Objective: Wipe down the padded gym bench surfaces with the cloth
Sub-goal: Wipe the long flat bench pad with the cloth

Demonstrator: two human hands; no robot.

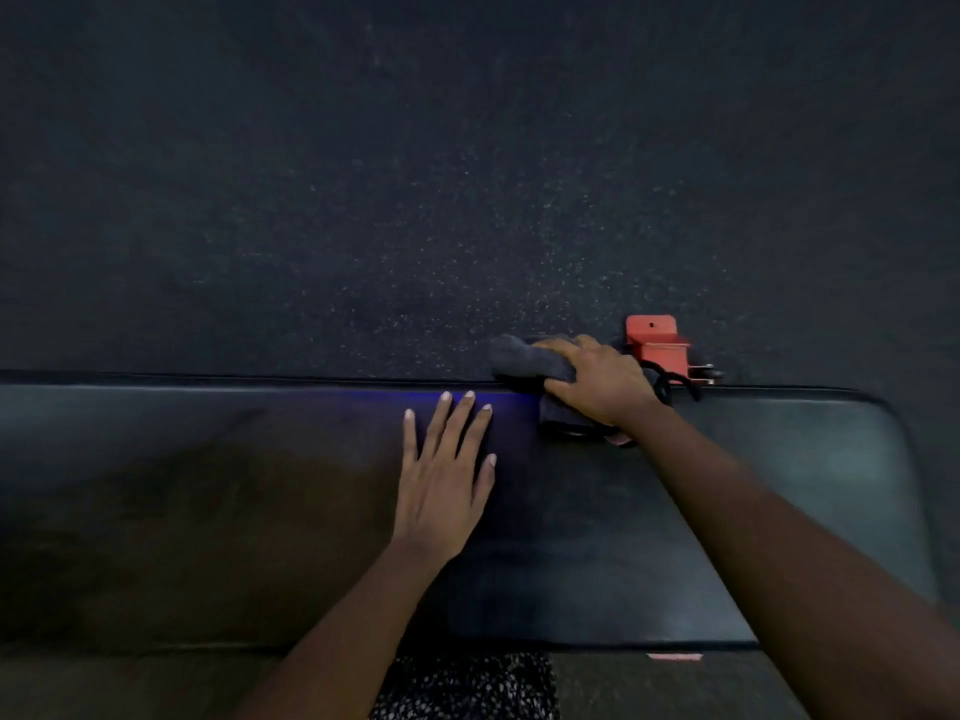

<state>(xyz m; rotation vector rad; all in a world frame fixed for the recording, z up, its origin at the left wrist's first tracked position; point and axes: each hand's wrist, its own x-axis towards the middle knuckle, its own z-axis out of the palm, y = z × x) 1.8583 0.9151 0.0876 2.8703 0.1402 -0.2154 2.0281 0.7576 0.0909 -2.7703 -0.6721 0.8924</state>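
Our right hand [597, 381] grips the cloth [524, 358] at the bench pad [208, 511]'s far edge. Our left hand [447, 475] lies flat, holding nothing. The pad's long axis runs left–right, mostly leftward.

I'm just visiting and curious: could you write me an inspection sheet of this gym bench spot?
Surface: black padded bench spans the view, sheen at its right end.
Job's things: dark grey cloth, bunched at the bench's far edge.
Clutter: nothing seen.
Hands: left hand flat on the pad, fingers spread; right hand grips the cloth.
Cables: dark loop beside the red bracket, too blurred to identify.
Surroundings: speckled dark floor beyond the bench.
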